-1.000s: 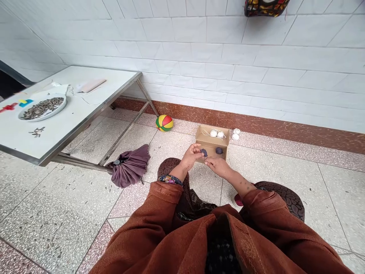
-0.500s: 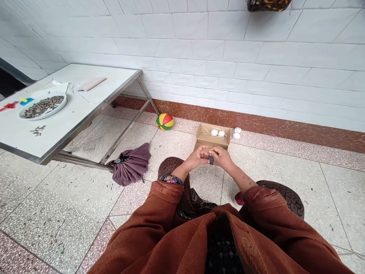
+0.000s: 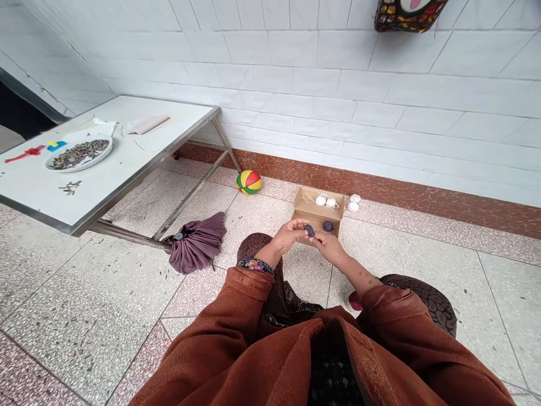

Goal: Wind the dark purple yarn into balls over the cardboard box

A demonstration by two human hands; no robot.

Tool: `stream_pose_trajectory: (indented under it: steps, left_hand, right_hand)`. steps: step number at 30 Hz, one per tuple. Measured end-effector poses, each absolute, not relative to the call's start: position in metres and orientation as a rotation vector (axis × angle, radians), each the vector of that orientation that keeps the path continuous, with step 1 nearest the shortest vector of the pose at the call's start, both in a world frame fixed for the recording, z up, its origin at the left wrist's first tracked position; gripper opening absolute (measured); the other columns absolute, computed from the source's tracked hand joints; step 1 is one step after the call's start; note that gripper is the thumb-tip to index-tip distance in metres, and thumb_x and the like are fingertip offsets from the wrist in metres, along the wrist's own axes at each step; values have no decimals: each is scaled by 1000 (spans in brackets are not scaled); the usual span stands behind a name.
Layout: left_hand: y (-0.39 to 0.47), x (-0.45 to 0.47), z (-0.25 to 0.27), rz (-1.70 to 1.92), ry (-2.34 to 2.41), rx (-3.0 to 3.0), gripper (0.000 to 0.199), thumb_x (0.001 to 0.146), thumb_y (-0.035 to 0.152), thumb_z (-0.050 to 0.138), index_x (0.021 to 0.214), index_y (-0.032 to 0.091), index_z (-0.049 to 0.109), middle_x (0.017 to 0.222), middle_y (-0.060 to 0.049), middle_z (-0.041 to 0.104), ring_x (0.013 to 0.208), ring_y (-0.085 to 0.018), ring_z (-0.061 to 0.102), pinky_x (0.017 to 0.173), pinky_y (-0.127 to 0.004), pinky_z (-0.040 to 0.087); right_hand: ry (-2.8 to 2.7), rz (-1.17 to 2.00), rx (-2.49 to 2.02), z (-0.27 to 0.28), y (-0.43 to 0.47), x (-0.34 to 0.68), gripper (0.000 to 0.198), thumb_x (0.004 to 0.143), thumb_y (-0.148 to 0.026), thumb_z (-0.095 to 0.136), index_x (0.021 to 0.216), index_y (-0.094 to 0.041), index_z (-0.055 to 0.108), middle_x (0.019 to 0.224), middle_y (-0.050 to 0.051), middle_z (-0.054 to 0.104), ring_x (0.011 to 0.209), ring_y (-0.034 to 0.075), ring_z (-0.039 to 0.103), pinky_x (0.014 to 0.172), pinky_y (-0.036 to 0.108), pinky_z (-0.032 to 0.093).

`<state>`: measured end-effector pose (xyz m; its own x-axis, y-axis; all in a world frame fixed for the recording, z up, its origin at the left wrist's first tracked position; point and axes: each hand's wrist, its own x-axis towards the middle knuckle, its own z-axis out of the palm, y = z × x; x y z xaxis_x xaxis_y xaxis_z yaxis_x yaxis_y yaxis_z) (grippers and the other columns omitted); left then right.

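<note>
My left hand point(image 3: 289, 235) pinches a small ball of dark purple-grey yarn point(image 3: 309, 230) between thumb and fingers. My right hand point(image 3: 328, 246) is closed at the lower right side of this yarn, its fingertips pressed together against it; any loose strand there is too fine to see. Just beyond both hands lies an open cardboard box point(image 3: 300, 210) on the floor. A second dark yarn ball point(image 3: 328, 226) rests in its near part. Two white yarn balls point(image 3: 321, 200) with loose strands sit in its far part.
More white yarn balls point(image 3: 353, 203) lie right of the box by the wall. A colourful ball point(image 3: 249, 182) and a folded purple umbrella point(image 3: 198, 243) are on the floor at left. The white table point(image 3: 127, 169) bears a plate of sunflower seeds point(image 3: 80, 155).
My right hand has shifted lower, to the right of the yarn, and the held ball has tilted. The dark ball in the box has come into sight. The view has moved slightly.
</note>
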<state>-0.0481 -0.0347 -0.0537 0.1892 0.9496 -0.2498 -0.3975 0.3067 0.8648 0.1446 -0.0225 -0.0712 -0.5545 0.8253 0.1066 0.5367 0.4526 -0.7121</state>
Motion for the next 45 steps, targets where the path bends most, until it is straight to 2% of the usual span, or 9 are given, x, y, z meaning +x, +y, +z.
stream_pose_trajectory:
  steps: [6, 11, 18, 22, 26, 32, 37, 40, 45]
  left_hand:
    - [-33, -49, -56, 1118, 995, 784, 45, 58, 21, 88, 97, 13, 66, 86, -3, 69, 79, -12, 62, 79, -29, 47]
    - [-31, -43, -65, 1050, 1087, 982, 62, 55, 14, 87, 112, 15, 61, 82, 1, 66, 72, -10, 60, 76, -28, 45]
    - [-33, -38, -61, 949, 842, 1078, 79, 61, 16, 86, 131, 18, 50, 85, 0, 70, 76, -13, 66, 79, -30, 47]
    - [-33, -44, -55, 1044, 891, 971, 72, 62, 18, 86, 126, 18, 53, 82, 1, 69, 74, -12, 65, 77, -29, 47]
    - [-34, -48, -58, 1083, 1014, 851, 63, 59, 16, 85, 116, 16, 59, 77, 2, 67, 72, -12, 64, 78, -30, 48]
    - [-32, -50, -63, 1162, 1165, 744, 51, 61, 13, 83, 107, 14, 62, 70, 6, 59, 67, -10, 61, 76, -29, 48]
    - [-34, -47, -65, 1086, 1220, 891, 56, 55, 9, 85, 106, 14, 62, 70, 6, 59, 66, -8, 57, 73, -26, 43]
    - [-36, -43, -64, 973, 1095, 986, 62, 53, 11, 87, 109, 15, 61, 74, 5, 63, 69, -9, 58, 73, -26, 43]
    - [-39, -40, -56, 981, 858, 979, 67, 59, 19, 89, 118, 18, 58, 85, 1, 67, 78, -12, 63, 80, -30, 46]
  right_hand:
    - [-2373, 847, -937, -63, -33, 144, 17, 99, -27, 54, 94, -23, 70, 91, 5, 71, 84, 20, 66, 78, 31, 50]
    - [-2182, 853, -843, -42, -24, 149, 23, 101, -33, 52, 94, -23, 71, 89, 5, 70, 86, 20, 66, 82, 32, 51]
    - [-1955, 825, -1124, -58, -1, 149, 20, 95, -31, 54, 87, -22, 69, 86, 6, 70, 84, 22, 63, 81, 34, 50]
    - [-2019, 916, -1187, -72, -5, 145, 19, 93, -27, 50, 85, -23, 67, 81, 3, 68, 77, 20, 62, 75, 31, 49]
    - [-2193, 856, -1118, -77, -14, 145, 18, 93, -23, 51, 86, -22, 67, 85, 4, 68, 85, 21, 63, 79, 31, 48]
    - [-2386, 788, -992, -72, -26, 149, 18, 99, -26, 51, 95, -22, 69, 92, 5, 69, 87, 20, 65, 82, 31, 49]
    - [-2398, 850, -780, -57, -29, 149, 19, 100, -29, 53, 97, -23, 70, 90, 5, 68, 84, 19, 64, 80, 31, 50]
    - [-2265, 825, -861, -51, -22, 150, 20, 99, -31, 53, 95, -23, 71, 90, 6, 68, 87, 21, 64, 83, 33, 50]
    - [-2027, 846, -1091, -61, -8, 150, 19, 95, -30, 53, 87, -22, 68, 84, 5, 69, 85, 21, 62, 80, 33, 49]
